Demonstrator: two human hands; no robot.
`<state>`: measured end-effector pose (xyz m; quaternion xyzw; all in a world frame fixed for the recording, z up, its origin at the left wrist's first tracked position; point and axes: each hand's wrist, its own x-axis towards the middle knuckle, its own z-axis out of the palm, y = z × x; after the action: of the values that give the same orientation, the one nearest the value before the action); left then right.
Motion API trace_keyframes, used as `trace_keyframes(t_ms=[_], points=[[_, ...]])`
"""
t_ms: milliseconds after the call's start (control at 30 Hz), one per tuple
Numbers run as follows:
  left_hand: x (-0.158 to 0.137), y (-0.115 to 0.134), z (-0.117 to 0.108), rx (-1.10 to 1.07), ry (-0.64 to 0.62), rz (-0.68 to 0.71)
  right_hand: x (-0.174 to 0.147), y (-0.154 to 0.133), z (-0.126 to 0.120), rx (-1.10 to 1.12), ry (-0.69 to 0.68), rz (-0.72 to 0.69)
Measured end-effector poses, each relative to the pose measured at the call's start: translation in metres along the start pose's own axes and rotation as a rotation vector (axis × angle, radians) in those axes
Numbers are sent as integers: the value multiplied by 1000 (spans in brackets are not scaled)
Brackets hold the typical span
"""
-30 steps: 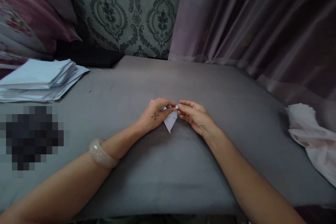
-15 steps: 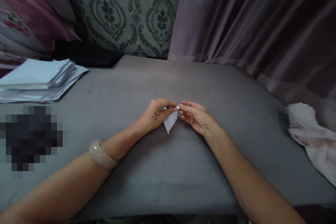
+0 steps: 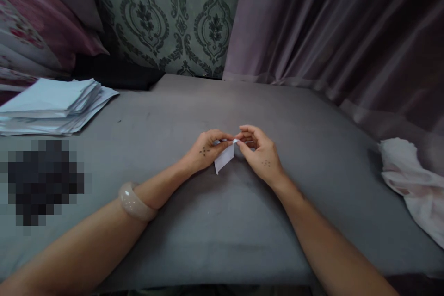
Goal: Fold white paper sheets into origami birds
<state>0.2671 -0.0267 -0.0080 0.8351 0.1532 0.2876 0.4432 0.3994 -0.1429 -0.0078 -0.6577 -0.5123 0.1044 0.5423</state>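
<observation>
White folded paper point(image 3: 225, 158) hangs below the pinch of the left hand point(image 3: 207, 149) while the right hand point(image 3: 261, 155) nips its tip just beside, probably shaping a small fold, which next calls for a steady left hold and careful pressing.

No lettering (or number) can be read.
</observation>
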Motion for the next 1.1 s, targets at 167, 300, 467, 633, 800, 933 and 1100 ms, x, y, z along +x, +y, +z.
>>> trace_keyframes(t_ms=[167, 300, 467, 633, 800, 933, 1100], points=[[1, -2, 0, -57, -35, -27, -2, -2, -2, -168, 19, -190], [1, -2, 0, -92, -53, -52, -4, -5, -8, -341, -47, -333], [1, -3, 0, -121, -77, -26, -4, -8, -13, -455, -112, -379], [0, -7, 2, -67, -89, -12, -3, -7, -8, -450, -61, -377], [0, -12, 3, 21, -19, 29, -2, -8, -2, -220, 89, -101], [-2, -4, 3, 232, -20, 62, 1, -10, -1, 38, 65, 201], [-4, 7, 4, 453, -63, 131, 2, -10, 3, 120, 25, 274]])
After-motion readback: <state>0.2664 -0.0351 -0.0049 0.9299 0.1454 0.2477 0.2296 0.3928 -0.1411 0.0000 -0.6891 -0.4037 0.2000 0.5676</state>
